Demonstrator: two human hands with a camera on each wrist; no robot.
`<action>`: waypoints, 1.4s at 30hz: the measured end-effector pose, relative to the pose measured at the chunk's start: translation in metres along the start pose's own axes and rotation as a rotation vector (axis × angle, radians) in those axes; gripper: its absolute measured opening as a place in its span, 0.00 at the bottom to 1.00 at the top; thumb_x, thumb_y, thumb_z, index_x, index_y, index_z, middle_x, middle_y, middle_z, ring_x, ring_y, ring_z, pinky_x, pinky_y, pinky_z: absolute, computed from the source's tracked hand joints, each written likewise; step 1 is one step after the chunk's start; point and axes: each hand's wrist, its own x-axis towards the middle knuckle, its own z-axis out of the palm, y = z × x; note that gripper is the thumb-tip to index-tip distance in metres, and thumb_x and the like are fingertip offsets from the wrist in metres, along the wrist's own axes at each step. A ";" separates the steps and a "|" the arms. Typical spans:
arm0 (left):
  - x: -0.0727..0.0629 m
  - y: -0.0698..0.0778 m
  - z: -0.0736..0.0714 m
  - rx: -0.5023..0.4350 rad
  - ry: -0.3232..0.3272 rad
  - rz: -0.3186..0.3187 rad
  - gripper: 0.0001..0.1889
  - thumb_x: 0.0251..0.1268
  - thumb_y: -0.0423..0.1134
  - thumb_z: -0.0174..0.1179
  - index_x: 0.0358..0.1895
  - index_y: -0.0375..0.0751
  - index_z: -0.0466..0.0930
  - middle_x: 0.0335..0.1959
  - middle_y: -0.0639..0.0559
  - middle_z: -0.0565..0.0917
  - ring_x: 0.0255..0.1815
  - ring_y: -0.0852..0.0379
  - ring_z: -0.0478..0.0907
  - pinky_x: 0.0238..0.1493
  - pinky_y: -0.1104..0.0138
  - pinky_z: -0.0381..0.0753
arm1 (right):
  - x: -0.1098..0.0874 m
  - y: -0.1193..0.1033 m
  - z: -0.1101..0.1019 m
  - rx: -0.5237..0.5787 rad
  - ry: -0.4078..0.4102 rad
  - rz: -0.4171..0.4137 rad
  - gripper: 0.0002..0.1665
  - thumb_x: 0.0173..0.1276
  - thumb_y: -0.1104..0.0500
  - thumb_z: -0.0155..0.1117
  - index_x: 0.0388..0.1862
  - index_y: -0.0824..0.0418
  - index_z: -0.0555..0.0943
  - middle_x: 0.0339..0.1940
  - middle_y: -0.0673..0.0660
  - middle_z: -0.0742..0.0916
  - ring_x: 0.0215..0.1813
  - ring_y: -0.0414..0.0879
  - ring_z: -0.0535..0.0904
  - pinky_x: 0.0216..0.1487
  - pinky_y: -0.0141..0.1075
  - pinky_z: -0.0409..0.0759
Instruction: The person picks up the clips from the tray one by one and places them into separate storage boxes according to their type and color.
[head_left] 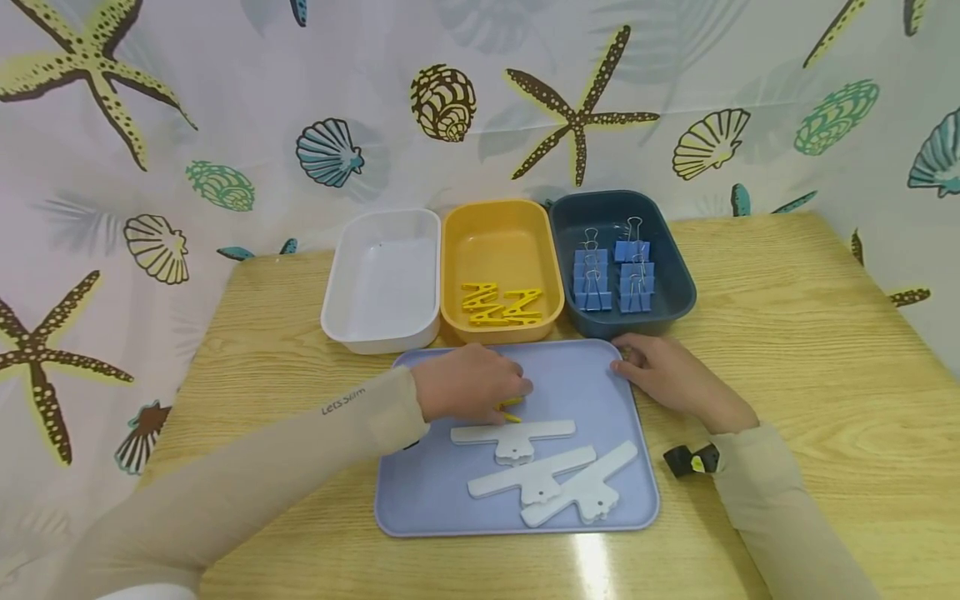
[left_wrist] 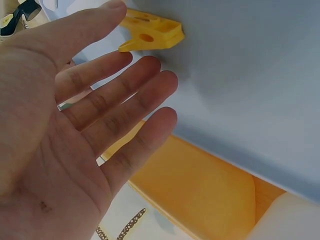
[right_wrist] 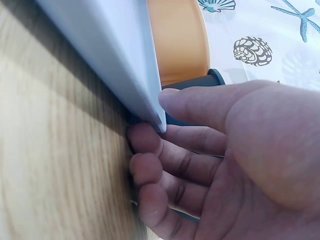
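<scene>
My left hand is over the tray, with thumb and index finger at the two legs of a yellow clothespin, pinching it; the other fingers are extended. In the head view the hand partly covers this clothespin. Just below it, three white bag clips lie on the lavender tray, two of them overlapping. At the tray's far right corner, my right hand grips the rim, thumb on top and fingers curled beneath.
Behind the tray stand three bins side by side: a white bin, a yellow bin with several yellow clothespins, and a dark blue bin with several blue binder clips. A patterned cloth hangs behind the wooden table.
</scene>
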 end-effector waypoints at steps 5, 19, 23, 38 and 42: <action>0.000 0.001 0.000 -0.003 0.010 0.009 0.14 0.64 0.49 0.63 0.50 0.51 0.81 0.36 0.58 0.82 0.32 0.60 0.73 0.33 0.72 0.74 | 0.000 0.000 0.000 -0.004 0.000 0.003 0.18 0.69 0.60 0.59 0.54 0.68 0.78 0.23 0.51 0.79 0.26 0.42 0.71 0.31 0.34 0.70; 0.004 -0.001 0.004 -0.019 0.013 0.005 0.14 0.64 0.45 0.63 0.52 0.51 0.80 0.38 0.58 0.83 0.33 0.61 0.74 0.36 0.72 0.76 | -0.001 -0.002 -0.001 0.006 -0.010 0.013 0.19 0.69 0.59 0.59 0.54 0.69 0.78 0.24 0.51 0.80 0.27 0.42 0.72 0.31 0.34 0.71; 0.004 -0.001 0.002 -0.018 0.001 -0.003 0.15 0.65 0.44 0.62 0.53 0.51 0.80 0.39 0.58 0.83 0.33 0.60 0.74 0.35 0.72 0.75 | 0.000 -0.002 -0.001 0.006 -0.009 0.015 0.19 0.69 0.60 0.59 0.54 0.69 0.78 0.24 0.51 0.80 0.27 0.42 0.72 0.31 0.34 0.71; -0.004 -0.001 -0.013 0.033 0.030 -0.016 0.14 0.65 0.44 0.61 0.53 0.51 0.79 0.39 0.58 0.83 0.31 0.60 0.74 0.33 0.72 0.75 | -0.001 -0.004 -0.002 0.003 -0.013 0.021 0.18 0.69 0.60 0.59 0.54 0.68 0.78 0.24 0.51 0.80 0.27 0.42 0.72 0.30 0.34 0.70; -0.006 -0.002 -0.018 0.039 0.037 -0.016 0.15 0.64 0.45 0.62 0.53 0.50 0.79 0.38 0.58 0.83 0.31 0.60 0.74 0.35 0.72 0.76 | -0.001 -0.003 -0.001 0.001 -0.012 0.016 0.18 0.69 0.60 0.59 0.54 0.68 0.78 0.24 0.51 0.80 0.27 0.42 0.72 0.31 0.34 0.70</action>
